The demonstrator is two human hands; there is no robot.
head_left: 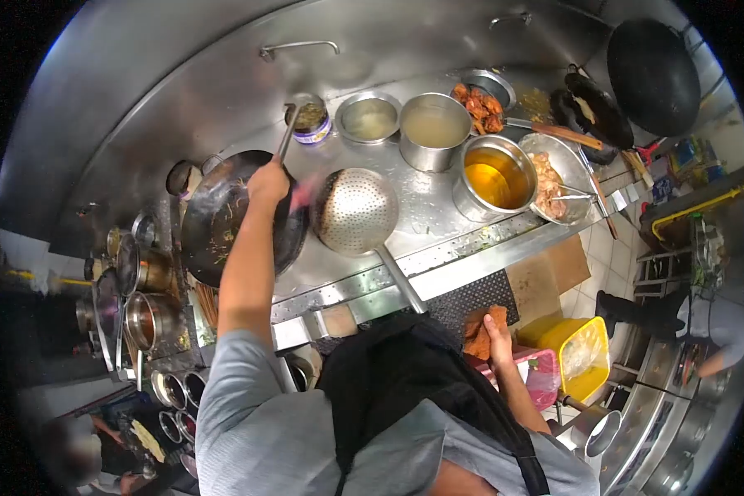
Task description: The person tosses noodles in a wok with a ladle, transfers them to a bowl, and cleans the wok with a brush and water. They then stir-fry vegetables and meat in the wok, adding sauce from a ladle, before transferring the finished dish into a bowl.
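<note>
My left hand (269, 183) is closed round a long metal utensil (287, 136) above the dark wok (202, 215). The utensil's far end reaches toward an open can (311, 124); its kind I cannot make out. Scraps of food lie in the wok, partly hidden by my forearm. A pinkish blur shows just right of that hand. Low on the right, my right hand (498, 335) grips a folded orange-brown cloth (478, 332). Between my hands, a perforated strainer (355, 211) rests on the steel worktop, its handle (401, 281) pointing toward my body.
Along the back stand a bowl (369, 117), a pot of cloudy liquid (432, 131) and a pot of amber liquid (498, 180). Meat (546, 180) fills a bowl on the right. A yellow bin (584, 351) stands below. Another person (723, 331) is at the far right.
</note>
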